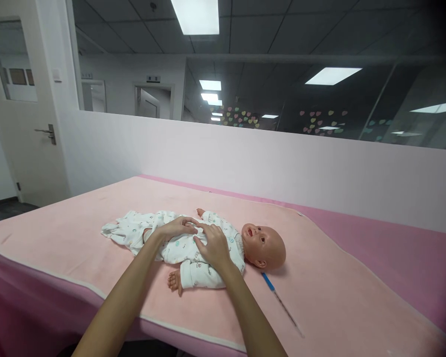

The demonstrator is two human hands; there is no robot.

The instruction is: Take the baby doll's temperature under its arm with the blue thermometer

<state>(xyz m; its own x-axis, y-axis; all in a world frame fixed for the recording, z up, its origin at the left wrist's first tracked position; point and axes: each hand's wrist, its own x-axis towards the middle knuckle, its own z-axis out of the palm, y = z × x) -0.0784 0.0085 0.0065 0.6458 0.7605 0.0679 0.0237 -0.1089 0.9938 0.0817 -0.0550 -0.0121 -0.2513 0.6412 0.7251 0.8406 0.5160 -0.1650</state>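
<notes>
A baby doll [263,245] lies on its back on a pink padded table [338,307], head to the right. It wears a white patterned onesie [134,230]. My left hand [176,228] rests on the doll's belly with its fingers pinched on the onesie's front. My right hand [213,245] lies on the doll's chest, fingers spread over the cloth and meeting the left hand's fingertips. A thin thermometer [280,300] with a blue end lies on the mat just right of the doll's near arm, apart from both hands.
A low pink-white partition wall [282,163] runs behind the table, with dark glass above it. A white door [26,114] stands at the left. The table's near edge [193,329] runs under my forearms.
</notes>
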